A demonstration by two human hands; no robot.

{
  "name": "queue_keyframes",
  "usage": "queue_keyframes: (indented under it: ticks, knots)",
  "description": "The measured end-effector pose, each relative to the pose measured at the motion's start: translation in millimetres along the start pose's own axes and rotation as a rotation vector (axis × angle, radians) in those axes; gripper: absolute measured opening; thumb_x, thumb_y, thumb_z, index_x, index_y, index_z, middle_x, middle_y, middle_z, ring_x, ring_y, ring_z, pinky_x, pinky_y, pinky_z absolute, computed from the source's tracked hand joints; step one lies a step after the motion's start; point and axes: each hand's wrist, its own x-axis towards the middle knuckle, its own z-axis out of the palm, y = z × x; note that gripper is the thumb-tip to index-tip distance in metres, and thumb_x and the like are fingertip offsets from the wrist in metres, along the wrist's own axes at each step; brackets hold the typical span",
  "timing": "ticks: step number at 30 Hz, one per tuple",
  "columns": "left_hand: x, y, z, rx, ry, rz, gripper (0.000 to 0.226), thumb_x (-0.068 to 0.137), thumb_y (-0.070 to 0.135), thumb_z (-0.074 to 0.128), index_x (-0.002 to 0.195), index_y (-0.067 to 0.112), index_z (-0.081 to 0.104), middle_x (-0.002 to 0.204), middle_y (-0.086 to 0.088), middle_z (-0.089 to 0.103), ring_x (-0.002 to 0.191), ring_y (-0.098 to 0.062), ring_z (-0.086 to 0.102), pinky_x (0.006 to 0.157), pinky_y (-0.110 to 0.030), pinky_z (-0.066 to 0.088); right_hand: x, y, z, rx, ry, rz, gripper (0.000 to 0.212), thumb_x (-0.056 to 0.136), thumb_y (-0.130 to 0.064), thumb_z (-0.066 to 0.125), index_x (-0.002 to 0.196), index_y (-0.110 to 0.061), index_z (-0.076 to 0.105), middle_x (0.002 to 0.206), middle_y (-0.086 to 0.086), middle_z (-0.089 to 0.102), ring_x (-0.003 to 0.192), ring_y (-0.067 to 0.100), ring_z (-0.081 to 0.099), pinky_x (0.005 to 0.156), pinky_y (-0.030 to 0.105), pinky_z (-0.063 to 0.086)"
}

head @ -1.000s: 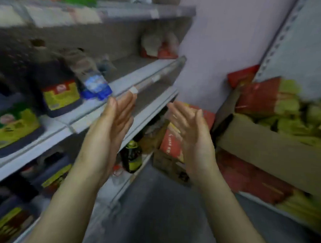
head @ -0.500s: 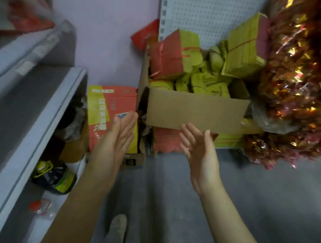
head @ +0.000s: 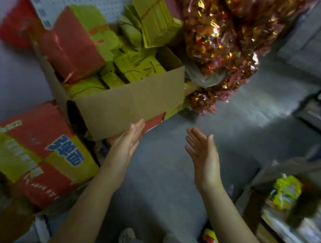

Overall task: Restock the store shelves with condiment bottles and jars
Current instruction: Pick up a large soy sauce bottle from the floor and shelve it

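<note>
The left grip and right grip reach out over the grey floor, fingers straight, palms facing each other, nothing between them. The left fingertips lie against the lower edge of an open cardboard box; contact cannot be told. The box holds yellow-green and red paper bundles. Left of it stands a red-and-yellow carton, right of it a heap of gold-and-red foil packets. A blurred green packet sits at the far right.

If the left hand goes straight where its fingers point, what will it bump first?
Probably the front flap of the cardboard box: the left hand points its straight fingers at it, tips by its lower edge. Depth is unclear.
</note>
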Motion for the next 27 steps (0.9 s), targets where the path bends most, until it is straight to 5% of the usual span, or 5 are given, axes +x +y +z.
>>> queue_keyframes:
  ticks: [12, 20, 27]
  knots:
    - [25, -115, 138, 0.323, -0.520, -0.291, 0.044, 0.103, 0.033, 0.026, 0.143, 0.022, 0.039, 0.147, 0.012, 0.039, 0.134, 0.001, 0.033, 0.115, -0.023, 0.022, -68, 48, -186, 0.069, 0.658, 0.085, 0.040, 0.104, -0.034, 0.025, 0.124, -0.017, 0.056, 0.133, 0.004, 0.058, 0.123, 0.017, 0.054, 0.102, 0.033, 0.040]
    - [-2, -181, 224, 0.433, -0.665, -0.367, 0.035, 0.103, 0.036, 0.029, 0.135, 0.035, 0.043, 0.149, 0.011, 0.038, 0.139, -0.004, 0.030, 0.115, -0.024, 0.021, -111, 51, -288, 0.099, 0.830, 0.121, 0.039, 0.104, -0.036, 0.029, 0.121, -0.019, 0.060, 0.128, 0.003, 0.062, 0.113, 0.009, 0.060, 0.102, 0.033, 0.043]
    - [7, -259, 267, 0.523, -0.674, -0.439, 0.040, 0.102, 0.032, 0.035, 0.140, 0.024, 0.043, 0.148, 0.007, 0.041, 0.138, -0.007, 0.034, 0.118, -0.030, 0.022, -101, 82, -345, 0.060, 0.843, 0.262, 0.036, 0.105, -0.034, 0.028, 0.113, -0.022, 0.061, 0.120, -0.004, 0.062, 0.118, 0.014, 0.054, 0.100, 0.031, 0.041]
